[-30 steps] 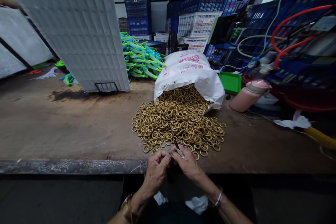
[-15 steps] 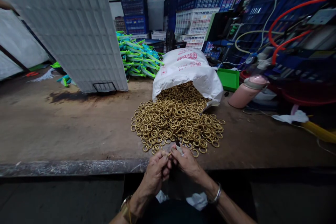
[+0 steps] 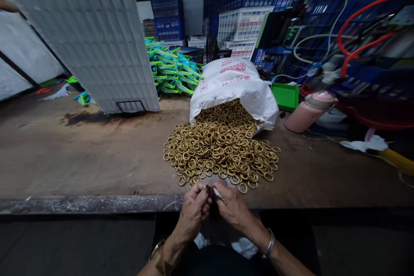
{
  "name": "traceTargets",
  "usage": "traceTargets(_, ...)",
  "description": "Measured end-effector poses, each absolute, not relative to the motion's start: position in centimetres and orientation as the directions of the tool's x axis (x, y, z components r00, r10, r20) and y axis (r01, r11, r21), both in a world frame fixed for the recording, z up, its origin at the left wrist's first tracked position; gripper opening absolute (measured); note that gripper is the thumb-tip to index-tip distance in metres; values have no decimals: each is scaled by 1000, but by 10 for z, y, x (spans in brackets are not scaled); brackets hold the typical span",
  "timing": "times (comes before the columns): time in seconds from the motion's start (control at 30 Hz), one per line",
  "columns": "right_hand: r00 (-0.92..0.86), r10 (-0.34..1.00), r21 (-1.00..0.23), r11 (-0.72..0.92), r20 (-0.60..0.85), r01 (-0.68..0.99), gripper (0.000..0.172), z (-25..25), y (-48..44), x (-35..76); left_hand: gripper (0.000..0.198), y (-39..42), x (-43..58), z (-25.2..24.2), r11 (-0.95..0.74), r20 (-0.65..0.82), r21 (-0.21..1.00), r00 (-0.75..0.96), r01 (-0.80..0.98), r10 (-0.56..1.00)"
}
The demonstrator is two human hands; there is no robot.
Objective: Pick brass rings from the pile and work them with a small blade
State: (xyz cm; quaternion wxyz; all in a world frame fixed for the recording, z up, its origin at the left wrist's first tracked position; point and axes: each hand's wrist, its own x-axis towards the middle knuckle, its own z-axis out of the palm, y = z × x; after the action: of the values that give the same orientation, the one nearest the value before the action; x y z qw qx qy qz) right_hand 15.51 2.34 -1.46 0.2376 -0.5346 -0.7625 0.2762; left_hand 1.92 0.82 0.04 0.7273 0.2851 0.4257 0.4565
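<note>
So the two hands are up at the near edge of the table (image 3: 80, 151), fingertips practically meeting. The right hand (image 3: 233, 207) is closed around a small tool (image 3: 217, 194) with a pale body and a dark end. The left hand (image 3: 193, 209) has its fingers curled in and thumb and finger pinched together, but whether there's a ring between them is honestly too small and dark to tell. The tool lies right in the gap between the hands, nearer the right one since that's the one gripping it, and its long axis runs on a slant across that gap. The dark end points left and a bit away from the person, straight at the left thumb tip; looks like touching or just about, can't say which. Just past the fingertips is a big pile of rings (image 3: 223, 146), brassy and round so no long axis to any of them, lying straight ahead and a touch to the right, with one loose ring (image 3: 243, 188) just beyond the right hand. Behind that, a white bag (image 3: 229, 84) lies with its mouth facing the person, rings spilling out, and a pink bottle (image 3: 307, 114) leans off to its right.
</note>
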Motion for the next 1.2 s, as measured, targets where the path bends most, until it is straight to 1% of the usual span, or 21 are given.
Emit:
traceTargets(0.1, -336, 939, -623, 306, 73, 720, 20, -13, 22, 153, 34, 8, 19, -1, 411, -361, 825, 199, -387, 911)
traceTargets(0.23, -350, 934, -585, 321, 66, 745, 23, -8, 22, 151, 37, 7, 19, 2, 379, -346, 865, 157, -327, 925)
traceTargets(0.57, -349, 935, -507, 332, 66, 795, 21, -9, 19, 150, 34, 7, 18, -6, 316, -286, 905, 143, -286, 947)
traceTargets(0.67, -347, 937, -488, 327, 51, 810, 20, -11, 20, 150, 34, 5, 18, -8, 259, -238, 932, 111, -252, 965)
traceTargets(0.77, -348, 937, -465, 319, 24, 826, 19, -16, 23, 152, 33, -2, 17, 0, 148, -138, 974, 73, -169, 988)
traceTargets(0.83, -344, 939, -434, 318, 21, 843, 18, -18, 26, 153, 31, -8, 16, 9, 105, -90, 987, 116, -125, 989)
traceTargets(0.87, -336, 942, -419, 313, 21, 852, 17, -19, 28, 154, 31, -11, 15, 13, 116, -95, 984, 154, -132, 984)
traceTargets(0.93, -316, 948, -402, 302, 33, 864, 17, -19, 33, 153, 30, -15, 15, 20, 214, -164, 953, 230, -214, 959)
traceTargets(1.0, -281, 957, -391, 284, 68, 875, 17, -17, 39, 152, 32, -14, 13, 22, 356, -273, 872, 271, -336, 923)
traceTargets(1.07, -244, 963, -370, 269, 115, 889, 19, -15, 46, 149, 32, -10, 12, 20, 444, -355, 781, 273, -440, 894)
traceTargets(1.13, -233, 963, -333, 266, 137, 904, 25, -13, 53, 146, 31, -7, 9, 17, 467, -394, 723, 252, -508, 884)
traceTargets(1.2, -233, 963, -277, 263, 136, 924, 34, -14, 59, 143, 28, -5, 7, 12, 461, -401, 691, 234, -557, 885)
